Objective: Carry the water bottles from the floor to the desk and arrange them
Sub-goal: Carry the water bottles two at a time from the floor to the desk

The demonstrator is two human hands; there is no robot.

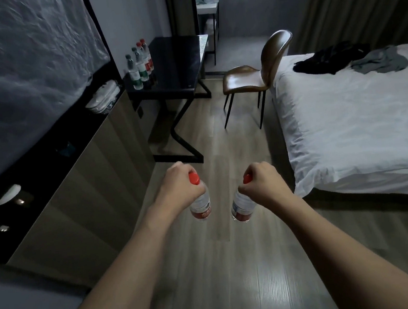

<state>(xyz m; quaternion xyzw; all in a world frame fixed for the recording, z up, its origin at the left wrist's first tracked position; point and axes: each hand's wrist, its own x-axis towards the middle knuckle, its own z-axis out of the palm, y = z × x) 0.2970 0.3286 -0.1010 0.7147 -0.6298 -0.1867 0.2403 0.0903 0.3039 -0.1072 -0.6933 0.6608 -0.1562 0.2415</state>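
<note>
Bottles already number 4 on the desk (178, 64), lined along its left edge (139, 65). Nearer the camera, the left hand (176, 185) grips a red-capped bottle (200, 205) by the neck, and the right hand (261, 181) grips another (241, 207) likewise, both hanging above the floor (234, 264). Thin plastic looks light but slick and squashable; the stiff neck under the cap seems the surest hold.
</note>
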